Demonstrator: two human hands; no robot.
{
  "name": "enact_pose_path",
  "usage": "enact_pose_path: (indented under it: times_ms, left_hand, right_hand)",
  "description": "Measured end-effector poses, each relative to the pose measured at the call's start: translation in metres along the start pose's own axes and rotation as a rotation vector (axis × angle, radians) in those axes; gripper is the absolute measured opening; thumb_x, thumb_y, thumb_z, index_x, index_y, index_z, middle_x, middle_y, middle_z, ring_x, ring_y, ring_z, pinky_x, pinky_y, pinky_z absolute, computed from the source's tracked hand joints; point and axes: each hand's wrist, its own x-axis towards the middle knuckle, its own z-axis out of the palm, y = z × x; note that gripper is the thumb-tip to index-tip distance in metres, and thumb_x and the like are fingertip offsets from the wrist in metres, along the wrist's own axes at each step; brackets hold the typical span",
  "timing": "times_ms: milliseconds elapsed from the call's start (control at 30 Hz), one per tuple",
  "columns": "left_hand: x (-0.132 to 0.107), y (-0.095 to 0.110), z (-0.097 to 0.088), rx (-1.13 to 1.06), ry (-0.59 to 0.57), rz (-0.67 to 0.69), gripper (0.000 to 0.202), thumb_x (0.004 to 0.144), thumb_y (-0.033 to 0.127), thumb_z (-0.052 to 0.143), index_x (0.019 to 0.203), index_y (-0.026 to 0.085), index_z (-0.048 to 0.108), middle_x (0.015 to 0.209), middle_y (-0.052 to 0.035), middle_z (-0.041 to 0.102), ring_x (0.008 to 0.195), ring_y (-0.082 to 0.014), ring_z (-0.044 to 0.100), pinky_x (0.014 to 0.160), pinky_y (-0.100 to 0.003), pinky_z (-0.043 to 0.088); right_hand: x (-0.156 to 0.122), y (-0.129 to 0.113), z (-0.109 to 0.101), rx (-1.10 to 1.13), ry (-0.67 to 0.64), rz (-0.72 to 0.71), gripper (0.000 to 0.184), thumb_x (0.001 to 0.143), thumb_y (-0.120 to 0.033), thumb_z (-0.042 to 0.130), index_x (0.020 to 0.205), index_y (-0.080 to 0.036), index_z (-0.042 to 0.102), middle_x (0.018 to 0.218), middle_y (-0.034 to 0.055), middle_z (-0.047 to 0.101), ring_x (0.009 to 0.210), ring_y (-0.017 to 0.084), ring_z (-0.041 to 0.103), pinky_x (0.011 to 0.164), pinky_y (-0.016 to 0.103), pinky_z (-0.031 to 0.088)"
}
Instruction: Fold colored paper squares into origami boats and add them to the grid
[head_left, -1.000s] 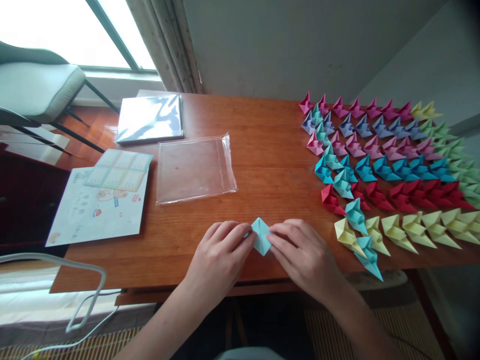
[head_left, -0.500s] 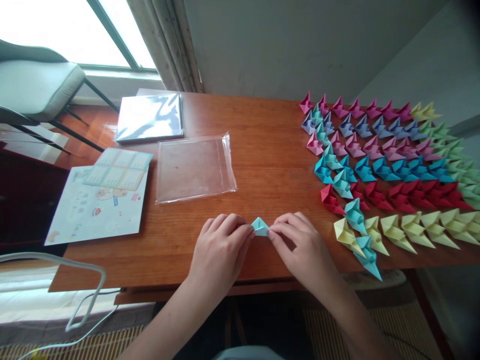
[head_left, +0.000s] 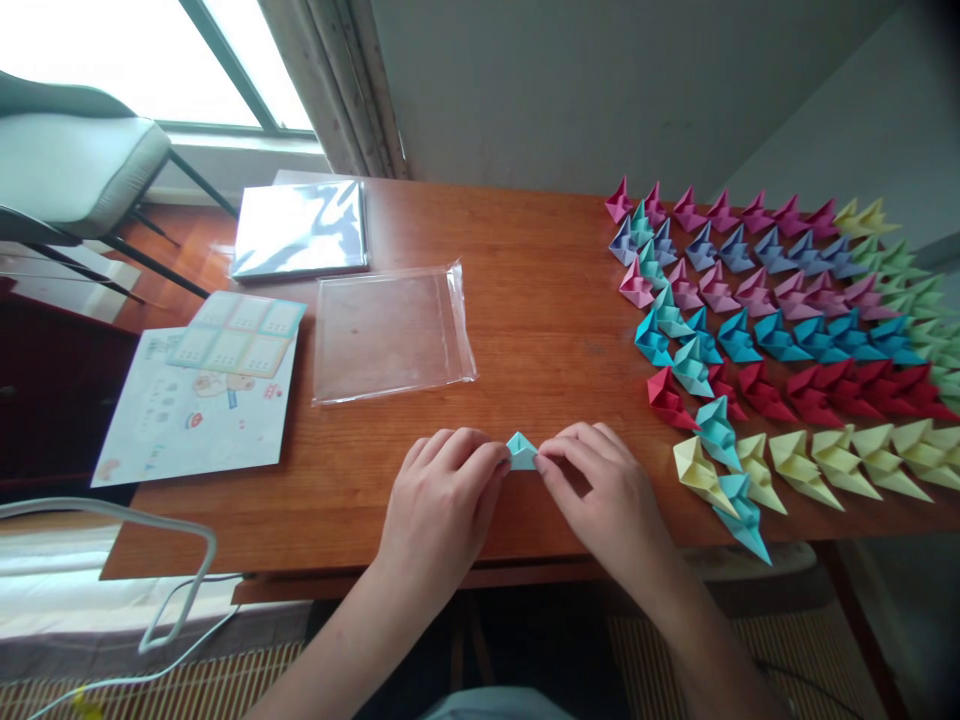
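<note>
A small light-blue folded paper boat (head_left: 521,452) is pinched between both hands, just over the front part of the wooden table (head_left: 540,340). My left hand (head_left: 448,490) grips its left end between thumb and fingers. On the other end, the thumb and fingertips of my right hand (head_left: 596,485) are closed. The boat's peak points away from me, and its ends are hidden under the fingertips. To the right stand rows of finished paper boats, among them yellow ones (head_left: 795,468), red ones (head_left: 765,392) and blue ones (head_left: 739,337). A slanting line of light-blue boats (head_left: 716,432) crosses their left ends.
Left of centre lies a clear plastic sleeve (head_left: 390,335). Behind it is a shiny wrapped pack (head_left: 300,230), and a printed sheet (head_left: 195,420) with a smaller card (head_left: 240,333) lies at the left. A white tube (head_left: 172,535) curves by the table's left corner. A chair (head_left: 82,180) stands beyond.
The view has shifted slightly, so the boat rows appear a little further right. Both hands keep their pinch on the paper boat, which has barely changed.
</note>
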Motion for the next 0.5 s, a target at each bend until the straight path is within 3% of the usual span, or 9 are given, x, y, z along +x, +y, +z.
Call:
enact_pose_path:
  times_ms: [233, 500]
  left_hand:
    - [-0.006, -0.006, -0.008, -0.049, -0.019, 0.114, 0.011, 0.098, 0.023, 0.059, 0.095, 0.025, 0.069, 0.101, 0.0001, 0.071, 0.088, -0.0183, 0.06, 0.08, -0.034, 0.04]
    - [-0.011, -0.009, -0.004, -0.006, 0.019, 0.164, 0.011, 0.097, 0.018, 0.06, 0.103, 0.022, 0.068, 0.106, -0.0018, 0.071, 0.091, -0.0188, 0.062, 0.082, -0.035, 0.042]
  right_hand:
    - [-0.011, 0.011, -0.008, 0.144, -0.045, -0.102, 0.017, 0.093, -0.012, 0.064, 0.102, -0.023, 0.072, 0.092, 0.0042, 0.063, 0.09, 0.019, 0.057, 0.08, 0.033, 0.049]
    - [-0.013, 0.012, -0.007, 0.139, -0.025, -0.135, 0.014, 0.092, -0.012, 0.065, 0.099, -0.022, 0.071, 0.093, 0.005, 0.064, 0.09, 0.02, 0.057, 0.08, 0.035, 0.05]
